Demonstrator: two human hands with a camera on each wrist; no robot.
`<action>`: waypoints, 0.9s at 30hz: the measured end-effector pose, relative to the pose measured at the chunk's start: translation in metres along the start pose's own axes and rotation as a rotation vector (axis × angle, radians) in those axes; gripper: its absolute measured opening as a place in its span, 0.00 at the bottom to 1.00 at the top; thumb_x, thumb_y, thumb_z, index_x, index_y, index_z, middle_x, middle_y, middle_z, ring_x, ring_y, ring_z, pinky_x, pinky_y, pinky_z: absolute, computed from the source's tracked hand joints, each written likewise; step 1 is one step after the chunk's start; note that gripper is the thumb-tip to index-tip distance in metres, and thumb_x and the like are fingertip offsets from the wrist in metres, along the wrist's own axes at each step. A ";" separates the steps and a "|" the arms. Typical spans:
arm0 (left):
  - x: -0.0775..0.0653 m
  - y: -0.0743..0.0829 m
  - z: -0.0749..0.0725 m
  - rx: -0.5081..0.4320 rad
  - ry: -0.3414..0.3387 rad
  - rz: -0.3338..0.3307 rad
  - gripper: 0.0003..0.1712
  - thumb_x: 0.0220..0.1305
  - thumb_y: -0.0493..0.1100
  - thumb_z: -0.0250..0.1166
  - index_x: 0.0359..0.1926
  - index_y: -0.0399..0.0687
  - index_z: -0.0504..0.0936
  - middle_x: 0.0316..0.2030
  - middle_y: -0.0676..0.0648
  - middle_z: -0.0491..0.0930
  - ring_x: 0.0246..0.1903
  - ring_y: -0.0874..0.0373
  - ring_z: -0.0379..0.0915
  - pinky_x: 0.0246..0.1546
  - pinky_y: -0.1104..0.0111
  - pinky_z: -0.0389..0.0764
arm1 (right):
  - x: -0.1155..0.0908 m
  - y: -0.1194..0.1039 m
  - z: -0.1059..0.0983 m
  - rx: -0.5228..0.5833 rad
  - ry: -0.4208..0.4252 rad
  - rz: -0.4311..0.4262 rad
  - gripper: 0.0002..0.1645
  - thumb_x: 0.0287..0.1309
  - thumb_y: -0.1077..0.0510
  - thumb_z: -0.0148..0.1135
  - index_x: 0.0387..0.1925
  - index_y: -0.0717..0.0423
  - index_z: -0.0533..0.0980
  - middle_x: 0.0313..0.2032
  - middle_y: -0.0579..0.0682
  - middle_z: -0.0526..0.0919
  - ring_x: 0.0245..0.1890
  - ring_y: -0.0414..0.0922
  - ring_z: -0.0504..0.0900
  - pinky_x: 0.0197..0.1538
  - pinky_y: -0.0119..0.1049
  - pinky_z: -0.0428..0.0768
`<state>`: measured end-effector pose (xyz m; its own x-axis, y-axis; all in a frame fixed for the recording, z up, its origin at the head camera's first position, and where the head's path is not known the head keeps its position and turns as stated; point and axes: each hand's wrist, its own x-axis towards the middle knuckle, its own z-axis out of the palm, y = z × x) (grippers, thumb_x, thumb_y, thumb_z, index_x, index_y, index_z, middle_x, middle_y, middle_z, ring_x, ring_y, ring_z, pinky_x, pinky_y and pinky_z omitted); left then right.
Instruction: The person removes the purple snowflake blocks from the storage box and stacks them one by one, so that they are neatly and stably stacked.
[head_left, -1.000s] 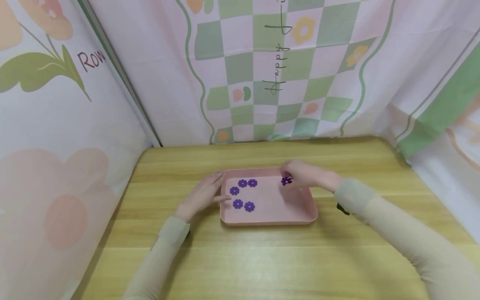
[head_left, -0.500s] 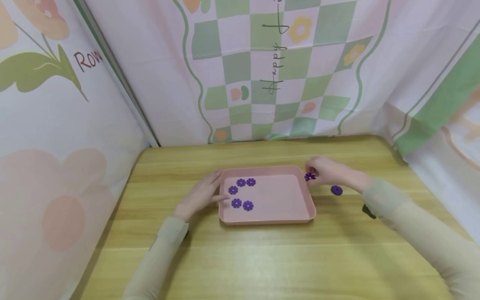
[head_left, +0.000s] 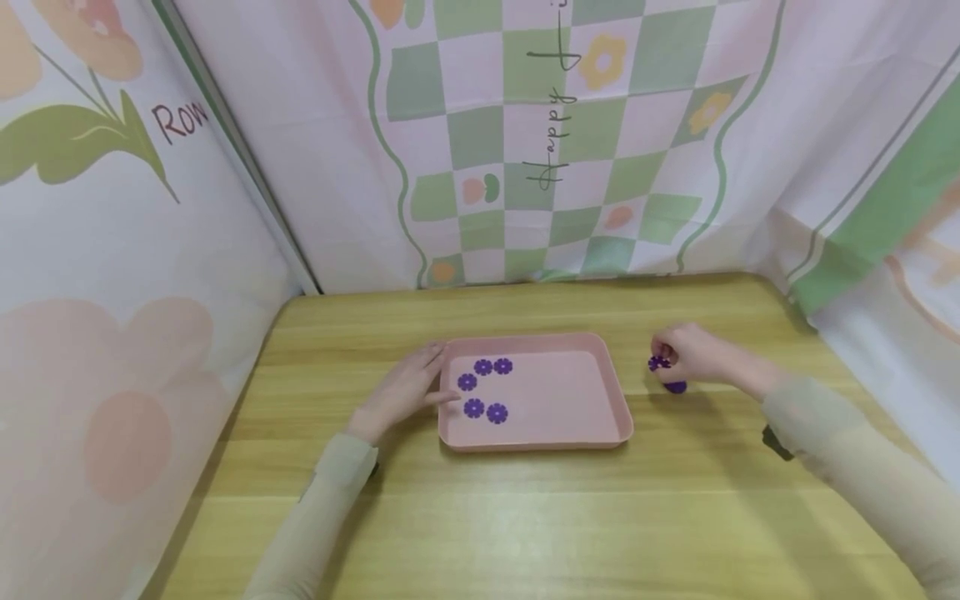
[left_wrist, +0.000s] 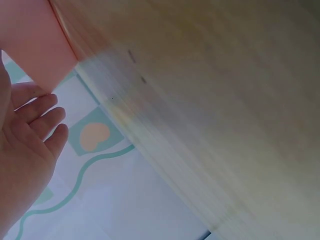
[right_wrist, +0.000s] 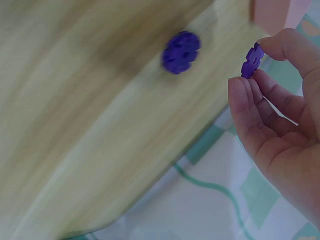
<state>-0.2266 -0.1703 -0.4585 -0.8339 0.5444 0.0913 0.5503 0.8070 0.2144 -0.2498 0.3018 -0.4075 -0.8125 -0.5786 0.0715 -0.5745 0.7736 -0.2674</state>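
Observation:
My right hand [head_left: 696, 357] pinches a purple notched plastic disc [right_wrist: 252, 61] between thumb and fingertips, right of the pink tray [head_left: 555, 398]. Another purple disc [right_wrist: 181, 52] lies on the table close below that hand; whether it is one piece or a small stack I cannot tell. The tray's left part holds several purple discs [head_left: 497, 413] lying flat in a curved row. At the tray's left side rests my left hand [head_left: 401, 390], fingers extended along the rim and thumb reaching over its edge. The left wrist view shows these fingers against the tray's pink outer wall [left_wrist: 42, 45].
The tray sits on a wood-grain table [head_left: 487, 525]. Behind the table hangs a checked, flower-printed curtain [head_left: 547, 150]. Printed cloth also covers the left side [head_left: 112, 350] and the right side [head_left: 885, 358].
My right hand has moved right, out of the tray and over the table, with the purple disc still pinched. It now hovers by the other disc. My left hand has stayed at the tray.

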 end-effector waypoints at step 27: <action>0.001 0.000 0.000 -0.003 -0.008 -0.009 0.53 0.63 0.68 0.59 0.76 0.40 0.54 0.75 0.35 0.57 0.76 0.43 0.53 0.77 0.49 0.59 | -0.022 0.019 0.020 0.002 -0.034 0.076 0.10 0.43 0.62 0.73 0.26 0.58 0.78 0.22 0.46 0.78 0.24 0.34 0.70 0.26 0.26 0.73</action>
<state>-0.2273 -0.1700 -0.4587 -0.8382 0.5393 0.0816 0.5430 0.8110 0.2176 -0.2409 0.3242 -0.4329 -0.8500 -0.5264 0.0180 -0.5108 0.8154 -0.2724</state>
